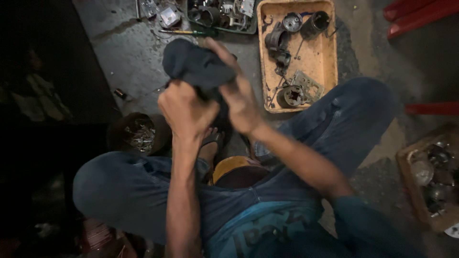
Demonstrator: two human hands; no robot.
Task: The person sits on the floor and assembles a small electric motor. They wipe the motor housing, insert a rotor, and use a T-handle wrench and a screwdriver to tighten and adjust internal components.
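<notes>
Two hands up in front of you, and both are busy with the same dark cloth [198, 64]. Starting at nine o'clock, the floor falls into shadow and I can't make out what lies there. Coming in toward you, a round dish of small metal bits [138, 134] sits at about eight o'clock of your hands, close by your left knee, near enough to dip into without shifting your seat.

Now your left hand [184, 112]: it's curled into a tight fist around the lower end of the cloth, thumb side toward the camera, pinning the fabric from below. The cloth bunches up above it at twelve o'clock, wadded as if something may be wrapped inside, though I can't see into it. Your right hand [241, 102] is on the cloth's right side, fingers stretched up and over the bundle, partly closed rather than clenched; it's blurred, so I can't tell how firm that hold is. Holding it raised between your knees keeps it off the gritty concrete floor [124, 52].

Past your fingertips at twelve o'clock, a dark tray of odd parts [221, 14] sits at the far edge. At one o'clock, the tan tray [322, 57] keeps housings, a plate and round metal pieces corralled together. Over at three o'clock a red bar [432, 109] lies across the floor, and at four o'clock a wooden box [430, 184] holds more rounded parts by your right knee.
</notes>
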